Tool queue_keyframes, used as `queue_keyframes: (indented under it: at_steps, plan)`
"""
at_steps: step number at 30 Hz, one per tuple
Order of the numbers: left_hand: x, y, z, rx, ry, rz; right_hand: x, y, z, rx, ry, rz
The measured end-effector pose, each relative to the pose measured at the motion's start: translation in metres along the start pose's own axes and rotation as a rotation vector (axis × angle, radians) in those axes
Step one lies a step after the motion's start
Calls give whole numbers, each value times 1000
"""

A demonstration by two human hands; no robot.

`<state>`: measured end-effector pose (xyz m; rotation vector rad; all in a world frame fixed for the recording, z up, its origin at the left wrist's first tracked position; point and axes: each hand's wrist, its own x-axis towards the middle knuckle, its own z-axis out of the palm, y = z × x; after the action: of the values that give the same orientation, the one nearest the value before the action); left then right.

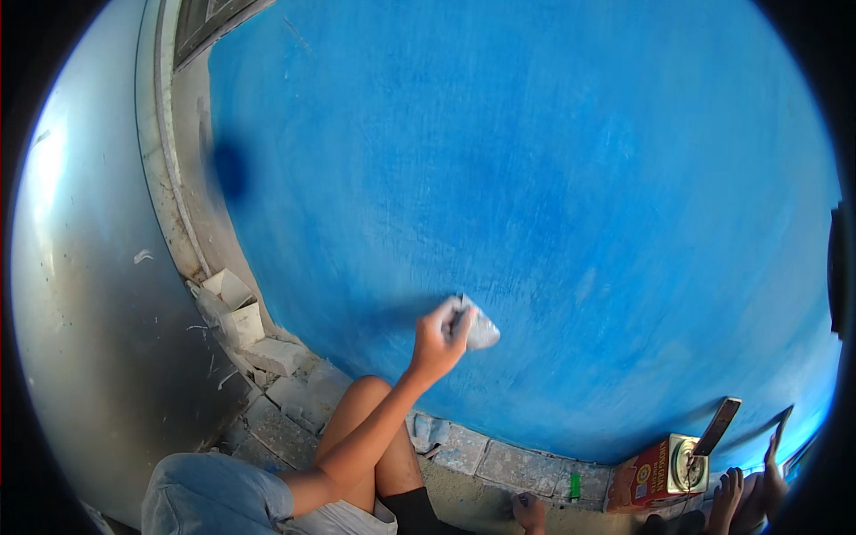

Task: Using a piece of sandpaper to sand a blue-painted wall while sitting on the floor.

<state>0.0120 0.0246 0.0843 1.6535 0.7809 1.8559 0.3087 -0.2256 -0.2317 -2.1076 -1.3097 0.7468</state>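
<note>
My left hand (440,337) is closed round a pale grey, wedge-shaped piece (482,332) and holds it against the blue wall (535,196). Slight blur hides whether the piece is a scraper or some folded sheet. Its dark part lies under my fingers. At the lower edge, over the paved ground, my right hand (528,513) shows only in a small part. Its fingers look curled, but whether anything is in them cannot be made out. My bent knee (367,390) is just below my left forearm.
A red and gold tin (655,473) stands at the wall's foot, with an upright flat tool (717,426) on it. Right of it, another person's hands (727,495) hold a tool near the wall. White blocks (239,312) and a metal panel (98,294) are on the left.
</note>
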Motion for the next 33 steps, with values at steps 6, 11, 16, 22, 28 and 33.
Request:
queue_keyframes:
  at_steps: [6,11,16,22,28,33]
  plan:
    - [-49,-26,-6,75,-95,146,0,9,2,9,-17,21]
    - [-6,-23,-28,38,101,19,7,8,0,-3,-39,26]
    - [-28,-21,-47,205,71,-51,13,6,2,5,-66,34]
    - [-8,-35,-56,199,120,-13,22,2,8,2,-116,57]
    - [-18,-23,-64,261,121,-49,31,-5,11,-10,-141,59]
    - [-6,-31,-77,231,131,-44,30,-4,10,-17,-162,50]
